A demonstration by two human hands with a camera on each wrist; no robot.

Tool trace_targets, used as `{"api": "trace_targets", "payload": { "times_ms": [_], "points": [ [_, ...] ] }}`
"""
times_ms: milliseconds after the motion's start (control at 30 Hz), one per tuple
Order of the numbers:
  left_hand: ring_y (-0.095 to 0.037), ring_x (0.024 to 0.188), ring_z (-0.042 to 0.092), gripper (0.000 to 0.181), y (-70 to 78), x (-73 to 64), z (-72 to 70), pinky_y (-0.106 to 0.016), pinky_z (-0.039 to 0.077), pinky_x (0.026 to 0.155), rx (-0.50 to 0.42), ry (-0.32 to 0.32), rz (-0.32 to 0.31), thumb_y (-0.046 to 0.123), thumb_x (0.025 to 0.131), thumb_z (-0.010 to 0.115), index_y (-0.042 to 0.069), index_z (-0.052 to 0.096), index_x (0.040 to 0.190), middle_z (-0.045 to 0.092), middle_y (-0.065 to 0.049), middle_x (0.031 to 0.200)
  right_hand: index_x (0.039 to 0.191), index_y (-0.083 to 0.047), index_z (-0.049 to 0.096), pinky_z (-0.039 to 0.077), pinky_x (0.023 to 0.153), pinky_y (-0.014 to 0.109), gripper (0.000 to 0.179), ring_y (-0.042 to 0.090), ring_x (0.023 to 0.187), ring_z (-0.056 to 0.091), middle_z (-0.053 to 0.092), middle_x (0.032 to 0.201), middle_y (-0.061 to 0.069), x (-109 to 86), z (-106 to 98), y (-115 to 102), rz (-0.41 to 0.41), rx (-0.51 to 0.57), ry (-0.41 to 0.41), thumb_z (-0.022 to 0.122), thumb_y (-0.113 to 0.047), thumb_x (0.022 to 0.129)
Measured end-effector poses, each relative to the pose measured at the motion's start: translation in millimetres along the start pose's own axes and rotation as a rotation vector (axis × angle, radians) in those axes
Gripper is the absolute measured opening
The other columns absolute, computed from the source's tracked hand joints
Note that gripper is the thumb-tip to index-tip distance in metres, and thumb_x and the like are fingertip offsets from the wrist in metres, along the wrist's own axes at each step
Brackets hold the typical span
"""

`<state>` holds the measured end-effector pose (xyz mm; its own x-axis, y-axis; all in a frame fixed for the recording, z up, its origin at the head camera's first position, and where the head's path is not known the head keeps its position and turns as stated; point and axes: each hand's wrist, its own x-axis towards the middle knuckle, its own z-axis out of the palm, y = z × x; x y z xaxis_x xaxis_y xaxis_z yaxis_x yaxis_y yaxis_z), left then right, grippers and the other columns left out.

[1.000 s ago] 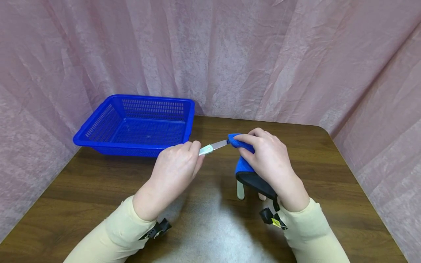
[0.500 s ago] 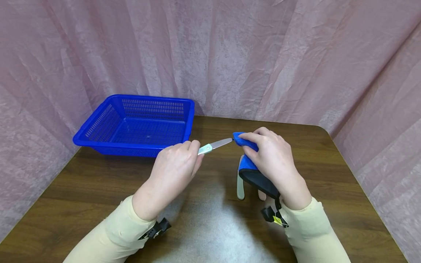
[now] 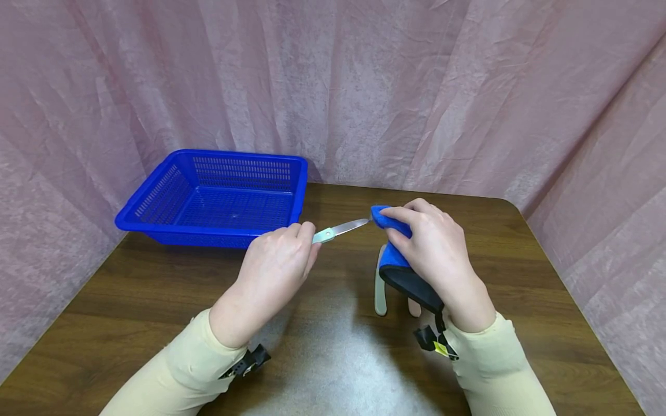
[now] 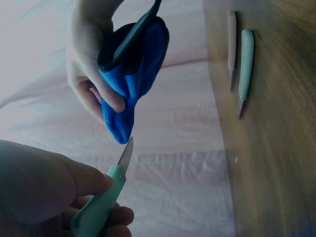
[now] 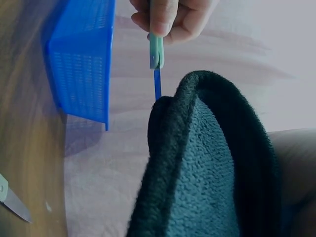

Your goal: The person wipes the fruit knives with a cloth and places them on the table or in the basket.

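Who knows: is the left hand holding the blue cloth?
No, the left hand grips the green-handled knife, while the right hand holds the blue cloth.

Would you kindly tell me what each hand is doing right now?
Left hand: closed, holding the mint-handled knife by its handle.
Right hand: closed, pinching the blue cloth with black edging.

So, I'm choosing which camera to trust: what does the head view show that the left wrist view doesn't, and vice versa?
Only the head view: the blue basket and pale sleeves.
Only the left wrist view: most of the pinkish knife and the butt of the held green knife.
Both: the left hand gripping that knife and the right hand pinching the blue cloth.
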<state>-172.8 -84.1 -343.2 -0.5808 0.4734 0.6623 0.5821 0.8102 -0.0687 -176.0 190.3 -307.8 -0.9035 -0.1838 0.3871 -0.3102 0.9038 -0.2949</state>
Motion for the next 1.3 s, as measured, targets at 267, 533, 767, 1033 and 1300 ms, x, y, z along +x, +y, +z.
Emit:
{"api": "trace_targets", "payload": {
  "times_ms": [267, 533, 767, 1033, 1300],
  "points": [
    [-0.03, 0.053, 0.061, 0.033, 0.8, -0.8, 0.2, -0.042, 0.044, 0.042, 0.01, -0.024, -0.01, 0.014, 0.098, 0.083, 0.002, 0.054, 0.086, 0.055, -0.008, 0.066, 0.134, -0.023, 0.082, 0.055, 0.085, 0.056, 0.033, 0.035, 0.105, 0.07, 0.074, 0.122, 0.008, 0.2, -1.0, -0.5, 0.001, 0.004, 0.007, 0.08, -0.021, 0.101],
    [-0.031, 0.053, 0.061, 0.032, 1.2, -0.3, 0.7, -0.044, 0.045, 0.043, 0.005, -0.039, -0.014, 0.013, 0.102, 0.079, 0.002, 0.054, 0.085, 0.056, -0.009, 0.066, 0.133, -0.023, 0.082, 0.055, 0.084, 0.056, 0.032, 0.036, 0.104, 0.069, 0.074, 0.122, 0.009, 0.4, -2.9, -2.2, -0.011, 0.007, 0.021, 0.08, -0.022, 0.101],
    [-0.03, 0.059, 0.06, 0.023, 2.1, -0.2, -1.2, -0.043, 0.048, 0.046, 0.012, -0.085, -0.024, -0.002, 0.101, 0.069, 0.002, 0.052, 0.087, 0.057, -0.008, 0.072, 0.133, -0.023, 0.082, 0.055, 0.085, 0.055, 0.032, 0.035, 0.104, 0.069, 0.074, 0.121, 0.008, -0.8, -4.0, -3.1, -0.014, 0.013, 0.025, 0.079, -0.021, 0.102],
    [-0.032, 0.066, 0.059, 0.015, 1.9, -0.1, -1.0, -0.043, 0.05, 0.05, 0.02, -0.078, -0.011, -0.008, 0.099, 0.061, 0.001, 0.053, 0.09, 0.058, -0.011, 0.076, 0.134, -0.023, 0.082, 0.055, 0.086, 0.055, 0.032, 0.034, 0.104, 0.069, 0.074, 0.12, 0.008, -1.8, -4.4, -4.5, -0.022, 0.017, 0.028, 0.079, -0.021, 0.101],
    [-0.028, 0.055, 0.052, 0.024, 1.9, -0.1, 2.2, -0.038, 0.043, 0.043, -0.023, -0.003, -0.007, 0.003, 0.103, 0.069, 0.003, 0.05, 0.089, 0.051, -0.006, 0.07, 0.133, -0.024, 0.082, 0.055, 0.086, 0.055, 0.032, 0.034, 0.104, 0.069, 0.074, 0.12, 0.007, -2.1, -5.0, -5.2, -0.03, 0.025, 0.033, 0.08, -0.021, 0.101]
  ]
}}
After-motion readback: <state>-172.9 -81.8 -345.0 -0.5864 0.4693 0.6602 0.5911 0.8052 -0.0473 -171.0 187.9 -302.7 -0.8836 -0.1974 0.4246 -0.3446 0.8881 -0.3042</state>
